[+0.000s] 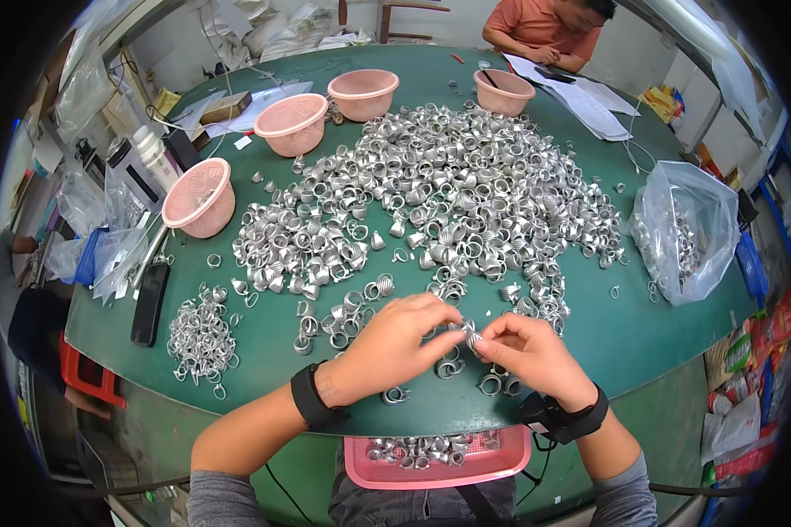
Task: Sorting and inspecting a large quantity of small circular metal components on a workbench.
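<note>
Behind our left hand (387, 341) we wear a black wristband (310, 397); behind our right hand (536, 353), a black strap (589, 423) with a boxy module (536, 415). Farther back, we wear grey sleeves (224, 499) and patterned trousers (378, 506).

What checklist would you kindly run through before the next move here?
1. Right grip on silver ring piece: ok, pinched between thumb and finger.
2. Left grip closed on that piece too: cannot tell, contact unclear.
3. Pink tray below the table edge: ok, holding some ring pieces.
4. Thin-ring pile apart from the large heap: ok.
5. Space around the grips free of loose pieces: not ok, several lie there.
6. Held piece free of flaws: cannot tell, too small.
</note>
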Tool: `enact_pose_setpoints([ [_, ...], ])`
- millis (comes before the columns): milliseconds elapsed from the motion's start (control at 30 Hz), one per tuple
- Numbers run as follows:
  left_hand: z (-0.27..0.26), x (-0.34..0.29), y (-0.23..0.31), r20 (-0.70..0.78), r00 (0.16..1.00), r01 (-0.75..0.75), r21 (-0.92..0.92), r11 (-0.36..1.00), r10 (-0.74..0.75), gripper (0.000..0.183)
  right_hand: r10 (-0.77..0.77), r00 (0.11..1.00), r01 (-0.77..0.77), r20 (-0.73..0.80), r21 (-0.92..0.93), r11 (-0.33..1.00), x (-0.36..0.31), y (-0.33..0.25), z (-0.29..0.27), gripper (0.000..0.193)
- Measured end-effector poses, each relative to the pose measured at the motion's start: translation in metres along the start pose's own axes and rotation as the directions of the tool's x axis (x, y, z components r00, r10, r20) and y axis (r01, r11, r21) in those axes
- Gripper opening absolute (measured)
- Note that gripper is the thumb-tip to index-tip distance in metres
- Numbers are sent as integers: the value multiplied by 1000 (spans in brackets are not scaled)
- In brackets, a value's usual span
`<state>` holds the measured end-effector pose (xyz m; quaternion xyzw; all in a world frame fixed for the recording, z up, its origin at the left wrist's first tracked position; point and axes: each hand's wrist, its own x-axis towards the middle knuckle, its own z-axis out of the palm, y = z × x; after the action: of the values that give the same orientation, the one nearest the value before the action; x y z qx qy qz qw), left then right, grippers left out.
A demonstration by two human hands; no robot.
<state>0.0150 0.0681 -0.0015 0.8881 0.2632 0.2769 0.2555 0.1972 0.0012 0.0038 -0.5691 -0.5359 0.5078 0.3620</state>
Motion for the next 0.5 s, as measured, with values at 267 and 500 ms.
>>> enact_pose_setpoints([
  [267, 1, -1, 1, 434, 889, 438, -712, 549, -146, 15, 154, 956, -263, 249, 498, 826, -11, -13, -5, 12],
  [500, -4, 3, 15, 543, 820, 572, -780, 254, -182, 21, 6, 958, -199, 286, 651, 733, -16, -7, -6, 14],
])
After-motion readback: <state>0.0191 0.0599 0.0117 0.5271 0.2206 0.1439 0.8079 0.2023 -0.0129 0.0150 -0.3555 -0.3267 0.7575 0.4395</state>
